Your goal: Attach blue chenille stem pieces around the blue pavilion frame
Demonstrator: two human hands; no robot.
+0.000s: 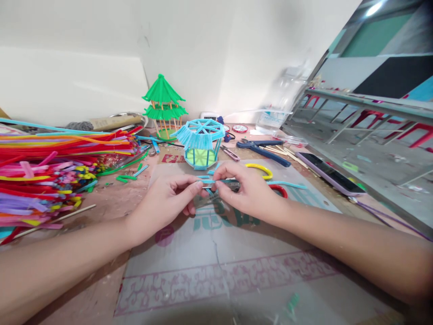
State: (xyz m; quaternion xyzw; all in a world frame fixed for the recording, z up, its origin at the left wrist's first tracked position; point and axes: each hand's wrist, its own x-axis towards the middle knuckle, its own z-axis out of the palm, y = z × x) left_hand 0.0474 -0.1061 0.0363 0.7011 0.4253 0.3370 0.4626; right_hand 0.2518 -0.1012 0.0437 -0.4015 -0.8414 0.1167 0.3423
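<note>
My left hand (171, 196) and my right hand (248, 192) meet over the middle of the work surface, fingers pinched. Between their fingertips runs a short light blue pipe cleaner (207, 182), gripped from both sides. Scissors (260, 170) with one yellow and one red handle lie just behind and under my right hand, which partly hides them. A longer light blue pipe cleaner (287, 184) stretches out to the right of it. Just beyond my fingers stands a small blue pavilion model (203, 140) with a partly covered roof and a pale green base.
A green two-tiered pagoda model (163, 108) stands farther back. Bundles of coloured pipe cleaners (50, 176) fill the left side. Pliers (265, 150), a craft knife (230, 152), a phone (329, 173) and a plastic bottle (280, 104) are at the right and back. A printed plastic sheet (189, 289) covers the front.
</note>
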